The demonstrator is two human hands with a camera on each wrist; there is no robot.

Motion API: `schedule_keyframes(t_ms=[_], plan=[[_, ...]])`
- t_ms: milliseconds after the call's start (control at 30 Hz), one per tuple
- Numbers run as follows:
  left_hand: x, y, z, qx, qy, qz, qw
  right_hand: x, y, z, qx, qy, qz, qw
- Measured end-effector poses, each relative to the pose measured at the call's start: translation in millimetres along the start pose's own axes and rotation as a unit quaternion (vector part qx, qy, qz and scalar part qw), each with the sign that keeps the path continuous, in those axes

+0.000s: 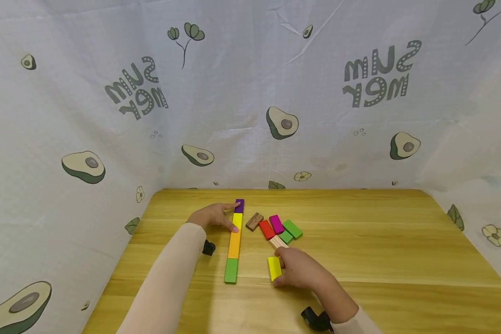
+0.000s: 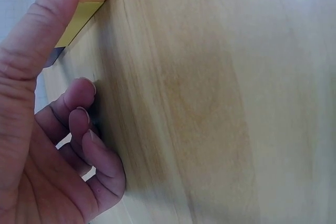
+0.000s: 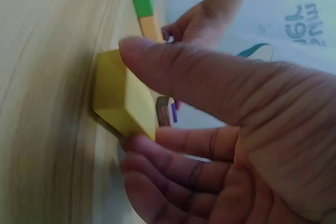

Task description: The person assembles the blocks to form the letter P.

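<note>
**Yellow block [image 1: 274, 268] pinched to the right of the row [image 1: 234, 246]**

The yellow block sits low in the middle of the head view, apart from the row, which stretches down the tabletop [image 1: 384, 241] just left of centre. A loose or off-centre pinch could let it twist or drop; whether it is lifted clear cannot be told. The knuckles are close to the pale block [image 1: 278, 241], so a careless sweep would probably shove that into the red block [image 1: 266, 229] above it. In the row, sideways pressure from the left hand [image 1: 210, 216] might push pieces out of line.

The hands are apart. The left arm slants up from the bottom edge; its thumb rests along the row and its forefinger reaches the purple block [image 1: 240, 206] at the top, the other fingers loosely bent. The right hand [image 1: 301, 269] comes in from the lower right, thumb at the block's near end, fingertips at the far end.
</note>
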State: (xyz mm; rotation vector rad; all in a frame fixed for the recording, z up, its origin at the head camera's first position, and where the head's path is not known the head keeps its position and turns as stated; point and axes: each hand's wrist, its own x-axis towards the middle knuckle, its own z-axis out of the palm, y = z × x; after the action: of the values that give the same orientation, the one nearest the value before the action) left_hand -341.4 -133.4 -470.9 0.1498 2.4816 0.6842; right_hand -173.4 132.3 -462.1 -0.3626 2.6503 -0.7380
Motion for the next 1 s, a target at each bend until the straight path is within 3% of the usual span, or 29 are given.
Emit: schedule_keyframes(t_ms=[467,667,867,1000], plan=[[3.5,-1.2,1.8,-0.003,-0.001,-0.007,1.0000,6.0,-3.3,14.7,0.037,-0.027,-0.079,0.9959],[3.8,-0.8,2.4,-0.011,-0.001,-0.018,0.9998,9.5,-3.3,22.1,0.033,-0.007,-0.112,0.9932],[4.3,-1.1,1.2,-0.003,0.004,-0.023,0.9997,7.3,-21.8,36.6,0.043,0.013,-0.166,0.9851],[4.2,-1.1,0.9,-0.001,0.007,-0.017,0.9998,3.9,-38.0,51.5,0.022,0.016,-0.203,0.9789]])
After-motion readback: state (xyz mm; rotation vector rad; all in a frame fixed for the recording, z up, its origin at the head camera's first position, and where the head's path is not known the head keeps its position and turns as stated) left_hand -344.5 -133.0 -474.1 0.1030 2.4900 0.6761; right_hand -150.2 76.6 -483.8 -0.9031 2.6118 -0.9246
